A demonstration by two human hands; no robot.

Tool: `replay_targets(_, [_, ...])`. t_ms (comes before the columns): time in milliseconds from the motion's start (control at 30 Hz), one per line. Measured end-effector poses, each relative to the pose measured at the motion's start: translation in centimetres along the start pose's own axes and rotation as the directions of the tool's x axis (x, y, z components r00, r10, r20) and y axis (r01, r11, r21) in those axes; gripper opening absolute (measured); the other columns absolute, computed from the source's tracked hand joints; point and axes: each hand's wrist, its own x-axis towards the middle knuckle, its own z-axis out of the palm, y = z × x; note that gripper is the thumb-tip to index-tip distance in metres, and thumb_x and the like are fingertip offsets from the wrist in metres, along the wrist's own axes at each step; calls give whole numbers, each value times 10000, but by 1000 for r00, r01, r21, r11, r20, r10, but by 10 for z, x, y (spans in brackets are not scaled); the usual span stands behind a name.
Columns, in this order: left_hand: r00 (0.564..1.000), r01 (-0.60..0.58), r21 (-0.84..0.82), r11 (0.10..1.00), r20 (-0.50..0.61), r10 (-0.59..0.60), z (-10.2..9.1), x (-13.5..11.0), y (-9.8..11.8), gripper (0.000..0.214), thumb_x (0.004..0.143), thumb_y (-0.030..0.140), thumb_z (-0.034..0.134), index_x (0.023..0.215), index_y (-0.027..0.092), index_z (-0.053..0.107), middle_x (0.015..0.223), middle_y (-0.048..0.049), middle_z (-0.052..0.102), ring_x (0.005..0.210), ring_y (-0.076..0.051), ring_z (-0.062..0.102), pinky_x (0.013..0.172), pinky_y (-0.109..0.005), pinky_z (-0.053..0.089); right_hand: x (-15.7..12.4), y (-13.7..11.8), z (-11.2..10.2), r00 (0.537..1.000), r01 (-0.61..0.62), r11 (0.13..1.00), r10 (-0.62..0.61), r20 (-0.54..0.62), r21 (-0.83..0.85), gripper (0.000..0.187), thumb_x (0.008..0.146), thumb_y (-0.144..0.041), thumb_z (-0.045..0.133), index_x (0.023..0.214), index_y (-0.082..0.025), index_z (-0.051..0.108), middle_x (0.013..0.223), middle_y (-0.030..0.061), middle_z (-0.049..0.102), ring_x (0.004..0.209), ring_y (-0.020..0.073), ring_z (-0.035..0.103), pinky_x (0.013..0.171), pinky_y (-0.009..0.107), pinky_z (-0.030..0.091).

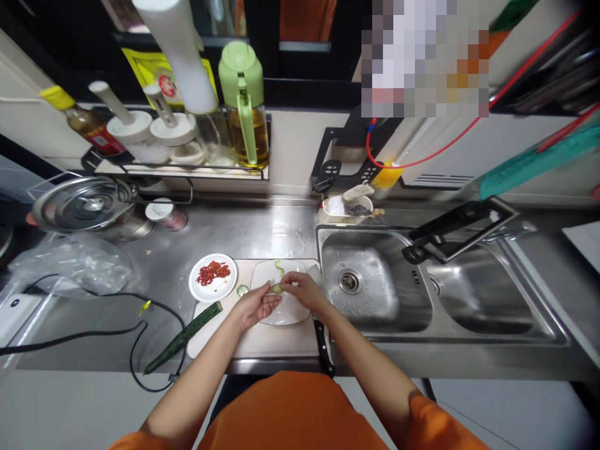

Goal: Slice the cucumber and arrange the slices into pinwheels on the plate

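- The right hand (302, 290) has its fingertips pinched on a thin, round, green cucumber slice (277, 289).
- The left hand (257, 307) is at the slice's other side; I can't tell if its fingers pinch it too.
- The slice is up over a white, square-shaped plate with rounded corners (287, 315).
- A long, dark green cucumber (182, 338) lies to the left, its cut end on the pale, flat cutting board (262, 344).

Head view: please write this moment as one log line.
left hand: fingers on cucumber slice; right hand: fingers on same slice; beneath: plate; left of plate: whole cucumber
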Motion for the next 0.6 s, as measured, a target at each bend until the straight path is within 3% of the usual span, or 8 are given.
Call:
replay_targets(100, [995,52,-95,994,89,-43,4,6,0,174,851,242,569,909,81,598,712,-64,646,537,-64,591,418,-116,425,1,2,-8,999,-18,1000,19,49,-22,169,725,-335,617,728,-168,640,705,-10,613,685,120,516,644,234,392])
replay_targets(267, [998,-42,-128,991,32,46,6,19,5,110,762,63,631,866,97,619,657,-18,628,507,-40,571,461,-110,451,10,5,-19,998,-29,996,33,55,-84,122,722,-272,603,723,-158,647,670,-14,597,656,111,509,626,226,397])
replay_targets(433, [970,-230,-3,973,-79,229,10,30,10,255,620,107,753,841,106,627,612,-4,622,508,-57,571,461,-138,420,30,8,-25,996,-59,982,70,56,-178,92,694,-219,606,716,-153,667,647,-19,604,628,103,507,605,214,381])
replay_targets(600, [888,-402,230,886,-139,438,13,44,11,237,600,207,727,789,117,615,526,31,583,438,-60,514,412,-155,310,52,6,-29,995,-61,928,85,51,-369,100,706,-202,595,721,-159,684,641,-15,621,628,104,528,595,206,367])
